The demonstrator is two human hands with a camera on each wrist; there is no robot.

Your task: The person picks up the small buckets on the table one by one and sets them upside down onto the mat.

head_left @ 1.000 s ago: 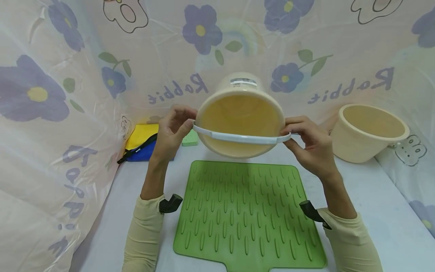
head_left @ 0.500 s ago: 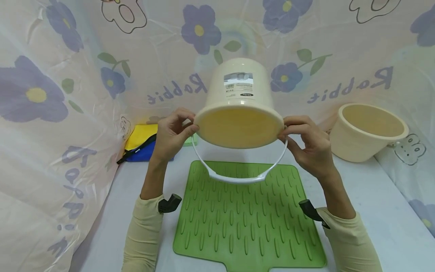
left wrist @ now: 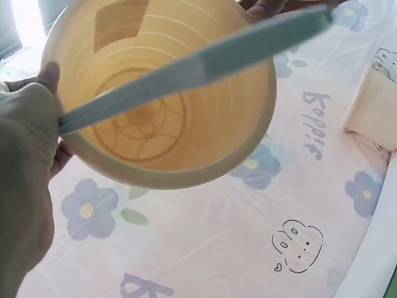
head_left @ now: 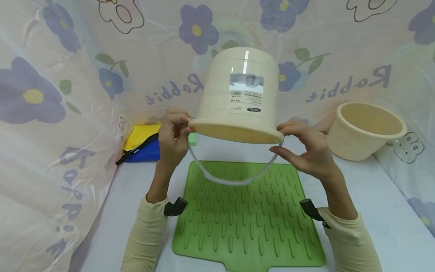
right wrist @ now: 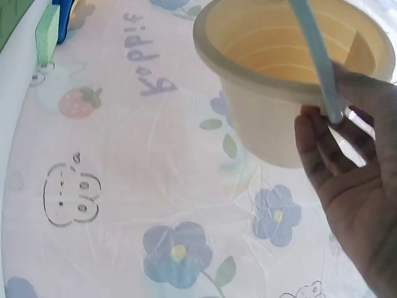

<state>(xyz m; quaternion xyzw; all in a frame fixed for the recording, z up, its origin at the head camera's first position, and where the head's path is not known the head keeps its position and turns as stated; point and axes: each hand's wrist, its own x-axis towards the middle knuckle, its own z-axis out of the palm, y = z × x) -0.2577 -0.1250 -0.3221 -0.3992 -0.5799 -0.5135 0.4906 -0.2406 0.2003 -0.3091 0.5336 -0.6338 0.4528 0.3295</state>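
Note:
A cream plastic bucket (head_left: 242, 87) is held up in the air, mouth down and slightly tilted, a printed label (head_left: 246, 92) on its side facing me. Its white handle (head_left: 227, 182) hangs in a loop below the rim in the head view. My left hand (head_left: 174, 138) pinches the rim at the left, beside the handle's end. At the right end of the rim, my right hand (head_left: 307, 151) grips where the handle joins, its thumb spread below. The left wrist view looks into the bucket's ringed yellowish inside (left wrist: 205, 124), with the handle crossing in front.
Below the bucket a green ribbed mat (head_left: 244, 219) lies on the white table (head_left: 377, 211). A second cream bucket (head_left: 360, 132) stands upright at the right back. A yellow and blue pouch (head_left: 142, 145) and a green sponge (head_left: 192, 139) are at the left back. A flowered curtain (head_left: 136, 49) surrounds the table.
The bucket has tipped over from mouth facing me to mouth down, its label side turning into view. The handle has swung from across the mouth to hanging below it.

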